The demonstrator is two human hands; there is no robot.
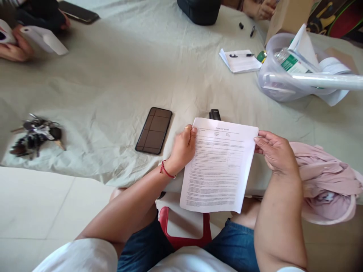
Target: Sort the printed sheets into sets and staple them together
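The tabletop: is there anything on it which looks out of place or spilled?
No spill shows. Only the plastic tub at upper right looks untidy: papers and a long white roll jut past its rim. The held printed sheet shows no visible tear.

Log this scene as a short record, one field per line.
Left hand: grips printed sheet at its upper left edge
Right hand: pinches the same sheet near its upper right corner
Phone: on the tablecloth, left of the sheet
Keys: in a bunch, farther left
Plastic tub: upper right, papers inside
Pink fabric: lower right
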